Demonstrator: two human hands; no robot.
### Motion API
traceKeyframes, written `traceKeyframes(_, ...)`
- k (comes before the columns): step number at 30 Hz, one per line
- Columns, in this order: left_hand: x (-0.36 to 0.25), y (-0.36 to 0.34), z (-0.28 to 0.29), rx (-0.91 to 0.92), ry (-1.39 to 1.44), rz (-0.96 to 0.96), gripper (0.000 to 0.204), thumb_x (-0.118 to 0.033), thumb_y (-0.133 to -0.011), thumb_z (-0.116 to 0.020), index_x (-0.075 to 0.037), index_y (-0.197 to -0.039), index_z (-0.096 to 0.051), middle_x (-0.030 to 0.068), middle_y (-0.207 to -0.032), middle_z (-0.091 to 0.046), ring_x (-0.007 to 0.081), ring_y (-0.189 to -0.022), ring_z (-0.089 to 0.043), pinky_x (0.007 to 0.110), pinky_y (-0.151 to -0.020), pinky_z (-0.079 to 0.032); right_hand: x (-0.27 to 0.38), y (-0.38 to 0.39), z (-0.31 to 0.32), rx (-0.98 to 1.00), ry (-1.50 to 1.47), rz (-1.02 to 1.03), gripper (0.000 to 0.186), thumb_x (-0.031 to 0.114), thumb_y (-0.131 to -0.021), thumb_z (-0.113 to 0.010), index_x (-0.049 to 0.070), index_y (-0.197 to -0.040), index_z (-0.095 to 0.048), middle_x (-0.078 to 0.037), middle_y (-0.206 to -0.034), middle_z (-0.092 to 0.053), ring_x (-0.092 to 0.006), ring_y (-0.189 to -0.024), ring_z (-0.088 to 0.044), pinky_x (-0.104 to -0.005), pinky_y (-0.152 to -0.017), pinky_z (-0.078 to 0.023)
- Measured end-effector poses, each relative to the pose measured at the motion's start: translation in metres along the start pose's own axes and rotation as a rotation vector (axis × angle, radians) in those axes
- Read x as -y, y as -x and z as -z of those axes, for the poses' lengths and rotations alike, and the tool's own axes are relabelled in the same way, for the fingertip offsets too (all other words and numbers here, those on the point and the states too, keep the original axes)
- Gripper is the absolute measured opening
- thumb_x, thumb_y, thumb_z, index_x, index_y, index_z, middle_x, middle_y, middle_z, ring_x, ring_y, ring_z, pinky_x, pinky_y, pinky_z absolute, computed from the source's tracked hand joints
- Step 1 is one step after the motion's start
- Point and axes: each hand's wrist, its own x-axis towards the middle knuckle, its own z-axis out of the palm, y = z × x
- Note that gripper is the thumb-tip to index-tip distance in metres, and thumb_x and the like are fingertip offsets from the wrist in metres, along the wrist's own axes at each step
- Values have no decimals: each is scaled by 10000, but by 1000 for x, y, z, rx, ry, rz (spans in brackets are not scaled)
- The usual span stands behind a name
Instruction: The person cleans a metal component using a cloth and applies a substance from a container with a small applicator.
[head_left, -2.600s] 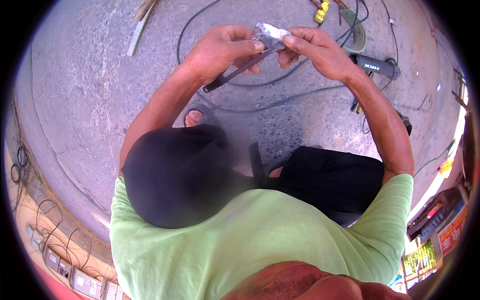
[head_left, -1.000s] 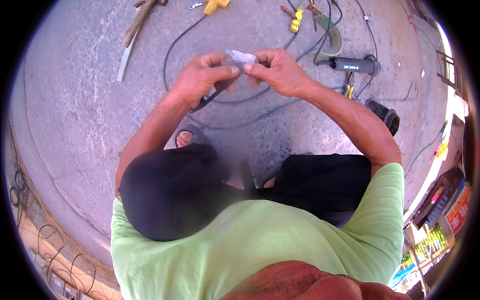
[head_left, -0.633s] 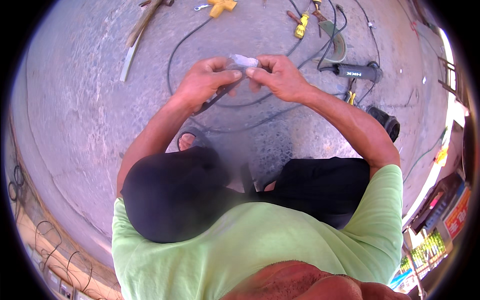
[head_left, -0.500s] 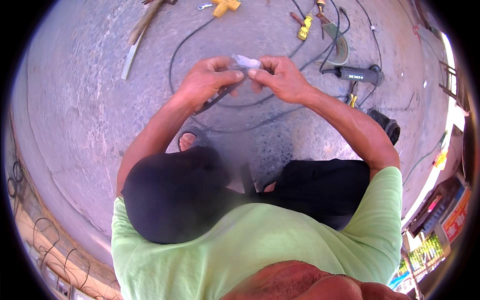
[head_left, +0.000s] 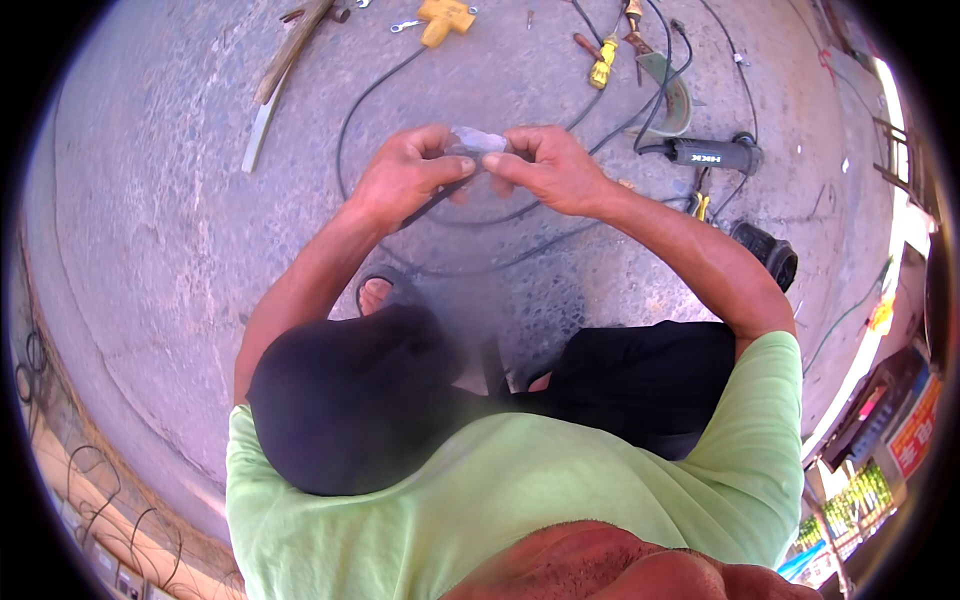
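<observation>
Over the concrete floor, in front of my knees, both hands are close together. My left hand point(head_left: 405, 172) is closed, thumb against fingers, on a long thin dark strip point(head_left: 430, 207) that slants down below the palm. Between the two hands lies a small whitish, translucent-looking piece point(head_left: 480, 140), its kind unclear. My right hand point(head_left: 552, 170) pinches at this piece's right end, thumb tip near the left thumb. Fingers hide the spot where the strip and the whitish piece come together.
Beyond my hands lie a yellow cable block point(head_left: 440, 20), a wrench point(head_left: 406, 25) and a yellow-handled screwdriver point(head_left: 603, 63). At right are a black angle grinder point(head_left: 715, 153), yellow-handled pliers point(head_left: 699, 206) and a black cylindrical part point(head_left: 765, 252). A black cable point(head_left: 345, 130) loops beneath my hands. Wood point(head_left: 290, 55) lies far left.
The view has shifted slightly, so hands and floor items sit a little lower and further left. Both hands keep nearly the same hold, with small finger movements.
</observation>
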Motion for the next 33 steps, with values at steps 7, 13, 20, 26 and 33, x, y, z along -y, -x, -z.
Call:
traceKeyframes(7, 1, 7, 17, -77, 61, 24, 149, -123, -870, -685, -2, -957, -676, 30, -799, -660, 110, -703, -599, 267, -645, -446, -9, -24, 19, -48, -23, -82, 359, 368, -939, -676, 22, -844, -693, 7, -724, -673, -80, -700, -606, -255, -704, -472)
traceKeyframes(13, 18, 14, 41, -83, -36, 47, 162, -103, -897, -658, 2, -1018, -681, 24, -797, -650, 111, -681, -618, 256, -662, -463, -70, -98, 115, -401, 585, -174, 422, 445, -921, -678, 36, -815, -697, -30, -663, -683, -116, -654, -678, -303, -683, -531)
traceKeyframes(20, 33, 30, 60, -164, 59, 113, 149, -82, -884, -674, 12, -1000, -683, 33, -830, -665, 109, -685, -626, 253, -638, -470, -80, -162, 172, -689, 811, -269, 381, 400, -877, -618, 182, -1165, -742, -146, -1136, -717, -330, -1088, -672, -448, -928, -536)
traceKeyframes(26, 42, 48, 74, -195, 98, 150, 175, -78, -889, -666, 45, -1015, -671, 50, -843, -666, 117, -688, -635, 259, -643, -499, -89, -186, 184, -726, 1133, -157, 350, 324, -936, -563, 182, -1225, -699, -146, -1275, -642, -350, -1126, -643, -467, -944, -523)
traceKeyframes(33, 48, 53, 77, -213, 86, 175, 156, -91, -891, -664, 14, -1006, -675, 46, -822, -662, 122, -674, -633, 253, -642, -476, -91, -195, 191, -614, 1251, -145, 320, 268, -913, -537, 135, -1148, -709, -143, -1156, -667, -363, -1074, -660, -475, -910, -538)
